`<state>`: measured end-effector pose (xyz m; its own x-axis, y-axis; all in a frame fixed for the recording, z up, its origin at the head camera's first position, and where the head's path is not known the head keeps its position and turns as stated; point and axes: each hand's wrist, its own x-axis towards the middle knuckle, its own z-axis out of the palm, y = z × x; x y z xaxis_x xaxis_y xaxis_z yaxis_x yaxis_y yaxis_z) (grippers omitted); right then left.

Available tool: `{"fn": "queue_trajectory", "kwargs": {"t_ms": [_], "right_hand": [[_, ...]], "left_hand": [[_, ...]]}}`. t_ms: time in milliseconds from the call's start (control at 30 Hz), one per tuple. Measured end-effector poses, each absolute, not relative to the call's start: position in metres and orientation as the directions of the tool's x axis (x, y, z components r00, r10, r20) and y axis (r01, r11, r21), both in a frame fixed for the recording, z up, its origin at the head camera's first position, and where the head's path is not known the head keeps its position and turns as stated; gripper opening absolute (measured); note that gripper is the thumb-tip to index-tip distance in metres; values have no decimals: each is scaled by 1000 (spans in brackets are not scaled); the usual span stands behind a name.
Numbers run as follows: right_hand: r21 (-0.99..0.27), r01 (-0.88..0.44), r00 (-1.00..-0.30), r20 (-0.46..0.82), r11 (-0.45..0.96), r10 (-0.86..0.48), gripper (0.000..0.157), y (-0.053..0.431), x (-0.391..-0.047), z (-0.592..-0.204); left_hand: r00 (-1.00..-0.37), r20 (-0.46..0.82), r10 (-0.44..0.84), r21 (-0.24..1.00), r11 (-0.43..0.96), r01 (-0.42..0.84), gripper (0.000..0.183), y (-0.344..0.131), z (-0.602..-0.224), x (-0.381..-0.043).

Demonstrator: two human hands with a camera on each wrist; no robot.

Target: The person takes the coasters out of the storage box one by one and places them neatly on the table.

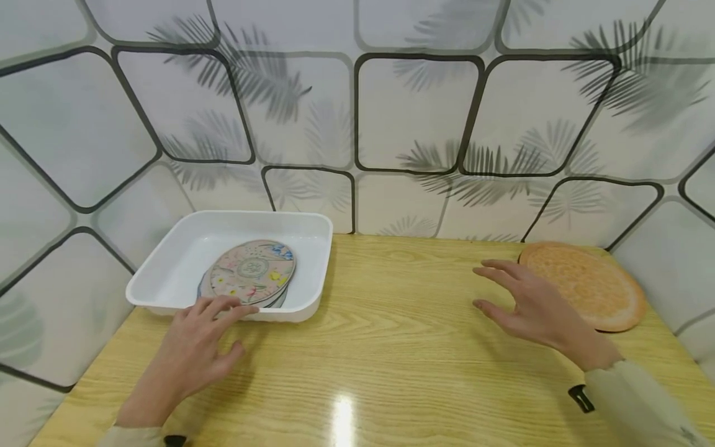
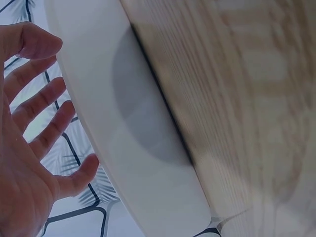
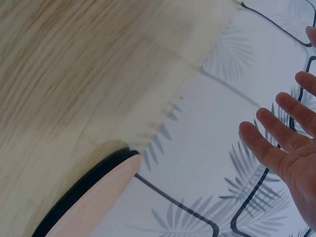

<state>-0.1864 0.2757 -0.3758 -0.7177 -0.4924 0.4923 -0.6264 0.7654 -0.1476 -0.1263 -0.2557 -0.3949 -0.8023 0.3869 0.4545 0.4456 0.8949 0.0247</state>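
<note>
My left hand (image 1: 203, 347) is at the near rim of a white tray (image 1: 167, 261), its fingers lightly bent over the edge. In the left wrist view the fingertips of this hand (image 2: 34, 133) come right up to the tray's wall (image 2: 113, 98). Inside the tray lies a small stack of round flat discs, the top one a floral-printed disc (image 1: 253, 272) with a pale centre label. My right hand (image 1: 530, 304) hovers over the table with fingers spread and nothing in them. Just beside it is a round, pizza-like orange-brown mat (image 1: 583, 285) with a dark underside.
The wood-grain table (image 1: 380, 347) runs back to a wall (image 1: 413, 118) with a leaf and line pattern. More of this covering closes in on the left and right sides. The round mat sits in the back right corner, near the wall.
</note>
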Motion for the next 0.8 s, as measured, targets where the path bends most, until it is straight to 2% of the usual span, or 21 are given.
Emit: {"fn": "queue_trajectory", "kwargs": {"t_ms": [400, 800], "right_hand": [[-161, -649, -727, 418, 743, -545, 55, 245, -199, -377], [-154, -721, -664, 431, 675, -611, 54, 217, -213, -374]], "left_hand": [[-789, 472, 393, 23, 889, 457, 53, -256, -397, -128], [-778, 486, 399, 17, 885, 465, 52, -257, -398, -128]]}}
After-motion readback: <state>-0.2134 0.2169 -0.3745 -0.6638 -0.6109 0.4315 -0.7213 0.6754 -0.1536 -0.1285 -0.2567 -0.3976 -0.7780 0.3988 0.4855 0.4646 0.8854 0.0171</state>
